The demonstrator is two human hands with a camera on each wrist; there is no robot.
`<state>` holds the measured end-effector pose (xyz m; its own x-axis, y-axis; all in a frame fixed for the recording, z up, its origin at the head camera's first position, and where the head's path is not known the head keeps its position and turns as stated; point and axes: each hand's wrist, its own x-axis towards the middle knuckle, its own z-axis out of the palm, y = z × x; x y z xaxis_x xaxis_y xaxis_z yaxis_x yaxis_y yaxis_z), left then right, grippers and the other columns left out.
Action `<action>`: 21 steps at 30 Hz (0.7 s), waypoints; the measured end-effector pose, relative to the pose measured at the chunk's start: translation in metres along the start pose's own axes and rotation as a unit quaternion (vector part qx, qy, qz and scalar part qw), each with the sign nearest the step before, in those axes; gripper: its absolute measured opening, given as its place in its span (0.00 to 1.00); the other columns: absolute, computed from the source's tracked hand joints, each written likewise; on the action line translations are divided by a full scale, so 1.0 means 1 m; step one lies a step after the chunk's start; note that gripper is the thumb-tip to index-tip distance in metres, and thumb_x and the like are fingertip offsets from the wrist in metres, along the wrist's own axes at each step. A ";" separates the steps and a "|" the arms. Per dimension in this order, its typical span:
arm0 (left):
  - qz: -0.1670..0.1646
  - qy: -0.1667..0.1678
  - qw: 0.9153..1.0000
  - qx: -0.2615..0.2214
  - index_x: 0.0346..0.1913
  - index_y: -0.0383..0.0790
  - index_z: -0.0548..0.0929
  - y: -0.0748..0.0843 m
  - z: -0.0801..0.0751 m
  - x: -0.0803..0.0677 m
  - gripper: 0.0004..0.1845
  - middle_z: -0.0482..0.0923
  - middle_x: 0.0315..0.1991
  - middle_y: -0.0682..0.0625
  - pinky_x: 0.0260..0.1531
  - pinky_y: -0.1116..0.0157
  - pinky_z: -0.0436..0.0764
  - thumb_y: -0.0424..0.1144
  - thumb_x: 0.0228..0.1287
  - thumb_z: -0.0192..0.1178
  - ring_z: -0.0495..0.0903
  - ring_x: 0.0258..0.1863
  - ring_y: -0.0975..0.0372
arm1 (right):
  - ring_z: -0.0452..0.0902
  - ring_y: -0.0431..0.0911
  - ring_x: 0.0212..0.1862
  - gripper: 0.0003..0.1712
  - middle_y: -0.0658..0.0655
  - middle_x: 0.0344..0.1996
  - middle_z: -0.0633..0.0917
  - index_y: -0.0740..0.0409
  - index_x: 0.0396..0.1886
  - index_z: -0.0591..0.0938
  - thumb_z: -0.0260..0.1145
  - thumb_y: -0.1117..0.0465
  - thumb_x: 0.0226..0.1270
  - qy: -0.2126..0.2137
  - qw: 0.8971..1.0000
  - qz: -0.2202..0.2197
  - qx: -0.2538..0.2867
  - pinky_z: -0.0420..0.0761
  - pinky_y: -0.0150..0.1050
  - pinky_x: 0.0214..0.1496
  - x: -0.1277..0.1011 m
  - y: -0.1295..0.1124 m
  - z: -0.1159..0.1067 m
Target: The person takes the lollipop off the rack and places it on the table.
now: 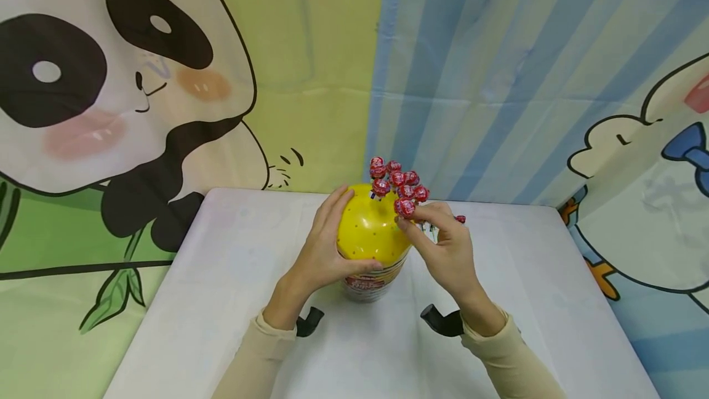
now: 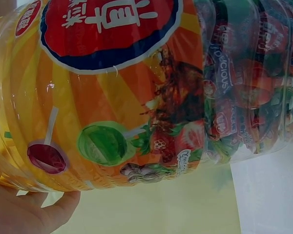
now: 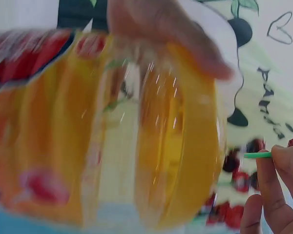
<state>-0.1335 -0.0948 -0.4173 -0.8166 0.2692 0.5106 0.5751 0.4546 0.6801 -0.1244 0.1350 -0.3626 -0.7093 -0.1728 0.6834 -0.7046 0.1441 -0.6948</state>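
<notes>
A clear plastic candy jar (image 1: 368, 285) with a domed yellow lid (image 1: 368, 233) stands on the table; small holes dot the lid. My left hand (image 1: 318, 248) grips the lid's left side, thumb across the front. In the left wrist view, the jar's orange label (image 2: 102, 107) shows lollipop pictures, and wrapped candies (image 2: 249, 92) fill its lower part. Several red-wrapped lollipops (image 1: 396, 177) stand up at the lid's far right. My right hand (image 1: 451, 251) pinches a lollipop (image 1: 404, 207) beside the lid; its green stick (image 3: 256, 155) points towards the lid in the right wrist view.
Another small red lollipop head (image 1: 460, 219) shows just behind the right hand. A white cloth covers the table (image 1: 498, 276). Cartoon backdrops with a panda (image 1: 166, 79) and blue stripes (image 1: 471, 79) rise behind it. Black curved pieces (image 1: 441, 320) protrude by both wrists.
</notes>
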 end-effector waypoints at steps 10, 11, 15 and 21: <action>0.006 0.005 1.000 0.002 0.80 0.51 0.53 -0.001 0.001 0.001 0.68 0.44 0.79 0.55 0.62 0.44 0.71 0.58 0.36 0.83 0.52 0.75 0.56 | 0.74 0.39 0.40 0.07 0.68 0.33 0.85 0.72 0.39 0.86 0.68 0.78 0.61 0.085 0.983 0.082 -0.143 0.65 0.34 0.44 -0.006 0.029 -0.057; 0.006 0.005 1.000 0.002 0.80 0.51 0.52 -0.001 0.001 0.001 0.68 0.44 0.79 0.55 0.62 0.44 0.71 0.58 0.36 0.83 0.51 0.75 0.56 | 0.74 0.37 0.39 0.07 0.67 0.33 0.86 0.71 0.40 0.86 0.69 0.76 0.62 0.092 0.979 0.098 -0.153 0.64 0.35 0.44 -0.008 0.042 -0.065; 0.006 0.005 1.000 0.000 0.80 0.51 0.53 -0.001 0.001 0.000 0.68 0.44 0.79 0.55 0.61 0.43 0.70 0.58 0.36 0.83 0.51 0.75 0.55 | 0.75 0.34 0.38 0.07 0.58 0.35 0.88 0.64 0.42 0.88 0.71 0.68 0.66 0.115 0.966 0.156 -0.169 0.65 0.36 0.41 -0.019 0.092 -0.092; 0.005 0.005 1.000 -0.001 0.80 0.51 0.52 0.000 0.001 0.000 0.68 0.44 0.79 0.55 0.61 0.44 0.70 0.59 0.36 0.83 0.51 0.75 0.55 | 0.75 0.38 0.37 0.14 0.46 0.34 0.87 0.60 0.48 0.88 0.70 0.57 0.69 0.115 0.948 0.221 -0.197 0.69 0.33 0.31 -0.029 0.132 -0.112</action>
<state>-0.1336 -0.0942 -0.4182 -0.8107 0.2658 0.5217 0.5829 0.4500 0.6765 -0.1994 0.2687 -0.4494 -0.8916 0.1998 0.4064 -0.2582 0.5130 -0.8187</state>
